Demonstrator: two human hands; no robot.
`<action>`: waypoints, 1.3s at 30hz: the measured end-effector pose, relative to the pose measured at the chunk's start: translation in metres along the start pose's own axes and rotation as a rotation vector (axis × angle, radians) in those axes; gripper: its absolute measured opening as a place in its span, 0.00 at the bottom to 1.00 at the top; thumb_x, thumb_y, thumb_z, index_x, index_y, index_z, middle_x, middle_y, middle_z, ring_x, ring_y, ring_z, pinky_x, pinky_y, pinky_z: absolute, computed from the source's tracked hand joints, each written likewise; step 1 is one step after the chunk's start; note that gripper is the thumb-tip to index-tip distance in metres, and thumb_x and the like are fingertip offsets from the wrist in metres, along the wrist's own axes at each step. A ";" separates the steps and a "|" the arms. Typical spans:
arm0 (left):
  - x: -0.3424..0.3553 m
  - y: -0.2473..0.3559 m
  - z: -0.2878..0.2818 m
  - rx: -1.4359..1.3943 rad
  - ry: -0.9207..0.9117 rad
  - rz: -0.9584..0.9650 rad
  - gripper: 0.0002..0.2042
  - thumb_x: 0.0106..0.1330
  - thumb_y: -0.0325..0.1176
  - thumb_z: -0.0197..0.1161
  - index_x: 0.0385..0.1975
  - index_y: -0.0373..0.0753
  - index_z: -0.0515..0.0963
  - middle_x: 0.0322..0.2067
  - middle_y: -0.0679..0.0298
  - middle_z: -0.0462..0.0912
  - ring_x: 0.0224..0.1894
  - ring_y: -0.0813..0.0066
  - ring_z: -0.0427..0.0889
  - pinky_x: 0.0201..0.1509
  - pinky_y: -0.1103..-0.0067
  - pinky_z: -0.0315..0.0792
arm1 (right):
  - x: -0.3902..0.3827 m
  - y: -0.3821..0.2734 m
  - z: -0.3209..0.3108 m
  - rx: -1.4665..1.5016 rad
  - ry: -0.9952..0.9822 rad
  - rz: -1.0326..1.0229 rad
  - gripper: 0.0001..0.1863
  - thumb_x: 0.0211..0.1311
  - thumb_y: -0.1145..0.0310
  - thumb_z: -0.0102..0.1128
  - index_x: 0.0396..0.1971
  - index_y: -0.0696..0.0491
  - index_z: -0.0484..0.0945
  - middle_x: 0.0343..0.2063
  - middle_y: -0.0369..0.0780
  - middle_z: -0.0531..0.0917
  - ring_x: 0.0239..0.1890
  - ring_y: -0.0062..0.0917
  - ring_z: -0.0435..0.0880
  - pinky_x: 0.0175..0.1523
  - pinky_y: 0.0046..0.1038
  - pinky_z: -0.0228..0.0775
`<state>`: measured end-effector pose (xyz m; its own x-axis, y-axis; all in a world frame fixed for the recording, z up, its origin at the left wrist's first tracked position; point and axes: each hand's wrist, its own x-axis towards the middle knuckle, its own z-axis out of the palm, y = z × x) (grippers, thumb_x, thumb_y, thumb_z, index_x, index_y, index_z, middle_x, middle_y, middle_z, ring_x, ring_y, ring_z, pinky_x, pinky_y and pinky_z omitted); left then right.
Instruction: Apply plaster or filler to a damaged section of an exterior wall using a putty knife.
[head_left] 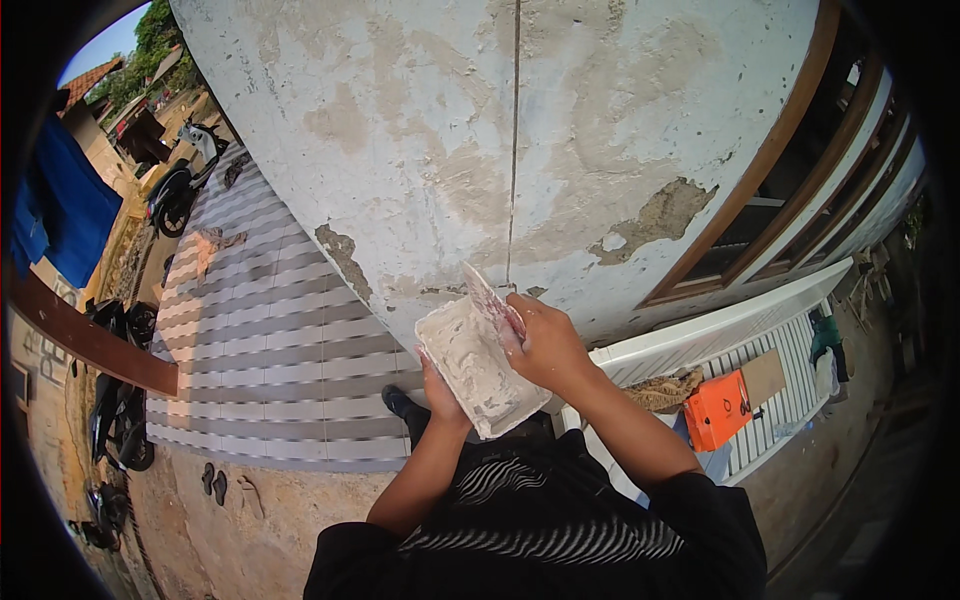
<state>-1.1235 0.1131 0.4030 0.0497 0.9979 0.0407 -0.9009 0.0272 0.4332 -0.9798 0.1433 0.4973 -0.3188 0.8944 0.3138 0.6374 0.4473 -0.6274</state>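
My left hand (436, 390) grips a rectangular tub of pale, wet putty (472, 372) from its left side, in front of my body. My right hand (543, 343) is closed on a putty knife (483, 293) smeared with putty, its blade upright at the tub's far right part. Beyond both hands stands a white wall (420, 120) with beige patches, flaked spots and a long vertical crack.
A white slatted bench (790, 360) at right bears an orange box (715, 410) and cloths. Brown-framed windows (740, 230) are above it. Left are a tiled floor (250, 340), sandals (215, 484), motorbikes (175, 195), a blue cloth (80, 200) and a brown beam (95, 350).
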 end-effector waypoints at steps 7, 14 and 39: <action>-0.002 -0.007 -0.007 0.019 0.012 -0.048 0.33 0.70 0.60 0.31 0.64 0.39 0.56 0.59 0.57 0.66 0.60 0.61 0.67 0.63 0.66 0.62 | 0.006 -0.009 0.018 0.045 -0.047 -0.171 0.10 0.53 0.74 0.56 0.36 0.57 0.71 0.29 0.48 0.76 0.32 0.45 0.78 0.36 0.40 0.71; 0.000 -0.007 -0.020 0.166 0.129 0.042 0.32 0.70 0.60 0.33 0.62 0.41 0.59 0.57 0.58 0.67 0.58 0.62 0.68 0.62 0.67 0.62 | 0.000 -0.021 0.017 0.067 -0.242 -0.304 0.14 0.51 0.72 0.58 0.40 0.57 0.72 0.32 0.46 0.77 0.35 0.45 0.78 0.40 0.41 0.72; 0.003 -0.008 0.005 0.196 0.188 0.046 0.30 0.70 0.60 0.31 0.53 0.40 0.67 0.45 0.61 0.75 0.47 0.68 0.75 0.54 0.71 0.69 | 0.005 -0.026 0.017 0.191 -0.106 -0.255 0.14 0.55 0.71 0.57 0.41 0.60 0.73 0.34 0.49 0.78 0.36 0.47 0.78 0.41 0.39 0.72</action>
<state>-1.1140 0.1158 0.4037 -0.0869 0.9917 -0.0951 -0.7987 -0.0123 0.6017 -1.0102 0.1355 0.5030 -0.5285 0.7444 0.4083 0.3879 0.6395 -0.6638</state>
